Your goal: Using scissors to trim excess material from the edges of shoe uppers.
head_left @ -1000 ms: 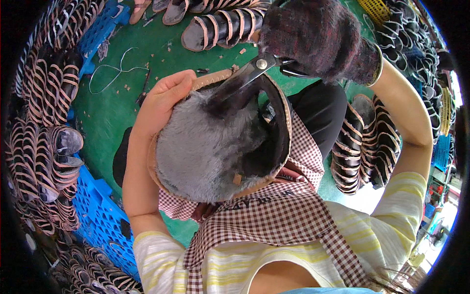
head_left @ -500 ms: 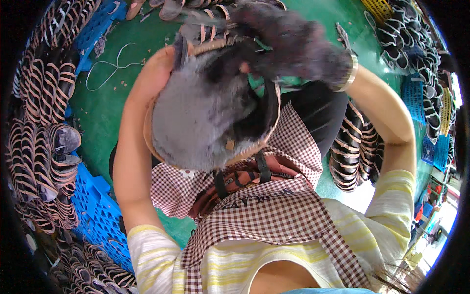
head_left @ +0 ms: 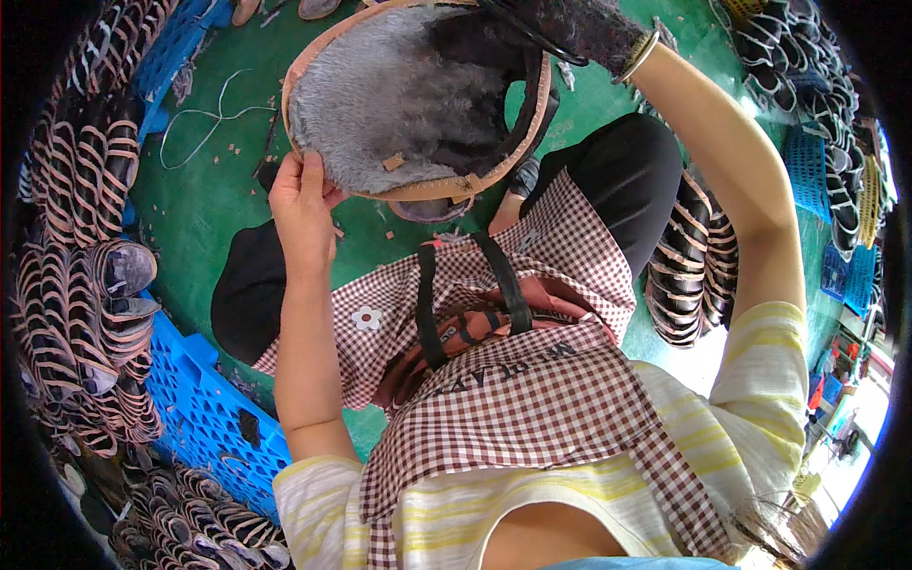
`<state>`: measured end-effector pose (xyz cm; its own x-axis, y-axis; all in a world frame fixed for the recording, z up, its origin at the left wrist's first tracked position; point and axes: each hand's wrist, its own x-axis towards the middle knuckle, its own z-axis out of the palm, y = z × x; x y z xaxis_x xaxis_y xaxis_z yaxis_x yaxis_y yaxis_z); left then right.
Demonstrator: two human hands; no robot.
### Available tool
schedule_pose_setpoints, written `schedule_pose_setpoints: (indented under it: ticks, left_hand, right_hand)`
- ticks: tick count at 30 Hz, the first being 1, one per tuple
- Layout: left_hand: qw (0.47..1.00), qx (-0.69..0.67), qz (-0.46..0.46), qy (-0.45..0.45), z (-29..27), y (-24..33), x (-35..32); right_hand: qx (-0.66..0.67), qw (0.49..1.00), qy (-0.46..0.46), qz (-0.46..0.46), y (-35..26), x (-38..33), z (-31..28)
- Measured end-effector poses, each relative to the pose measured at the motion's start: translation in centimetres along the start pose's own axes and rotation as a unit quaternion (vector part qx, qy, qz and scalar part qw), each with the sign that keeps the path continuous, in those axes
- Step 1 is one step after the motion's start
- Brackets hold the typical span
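A fur-lined slipper point(head_left: 356, 114) with grey fleece inside and a tan rim is held up before me, its inside toward me. My left hand point(head_left: 309, 195) is bare and pinches the rim at its lower left. At the upper right, my right hand point(head_left: 584, 33) wears a dark glove and is closed by the slipper's dark upper. A thin black looped handle point(head_left: 532, 33) sticks out from this hand; the rest of that tool is hidden. Small tan scraps cling to the fleece and rim.
Rows of black-and-tan slippers point(head_left: 81, 180) are packed on the left beside blue plastic crates point(head_left: 214, 408). More slippers point(head_left: 679, 275) stand by my right knee. Several baskets, one of them blue point(head_left: 806, 171), line the right. A white cord point(head_left: 218, 118) and scraps lie on the green floor.
The slipper has moved up and away from my lap, its fleece side now plainer. My left hand has shifted to the lower-left rim; my right hand has moved up from a fast blur.
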<state>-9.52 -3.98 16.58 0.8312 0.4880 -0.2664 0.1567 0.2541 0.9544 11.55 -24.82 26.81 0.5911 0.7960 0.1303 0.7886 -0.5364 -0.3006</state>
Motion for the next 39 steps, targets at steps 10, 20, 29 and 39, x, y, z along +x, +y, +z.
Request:
schedule_pose_setpoints:
  ticks: [10, 20, 29, 39]
  left_hand:
    - [0.990, -0.105, -0.002, -0.091, 2.5, 2.1, 0.2]
    - [0.930, -0.283, 0.159, -0.173, 1.4, 4.7, -0.7]
    - [0.939, -0.265, 0.151, -0.157, 1.4, 5.4, -2.0]
    - [0.954, -0.208, 0.137, -0.164, 2.8, 5.1, -2.9]
  right_hand:
    - [0.101, 0.941, 0.233, -0.224, 7.9, 0.3, 6.7]
    - [0.121, 0.964, 0.196, -0.134, -1.4, -6.9, 3.3]
    - [0.049, 0.969, 0.133, -0.203, -4.2, -6.7, 2.3]
    - [0.032, 0.985, 0.100, -0.134, -6.1, -7.0, 2.4]
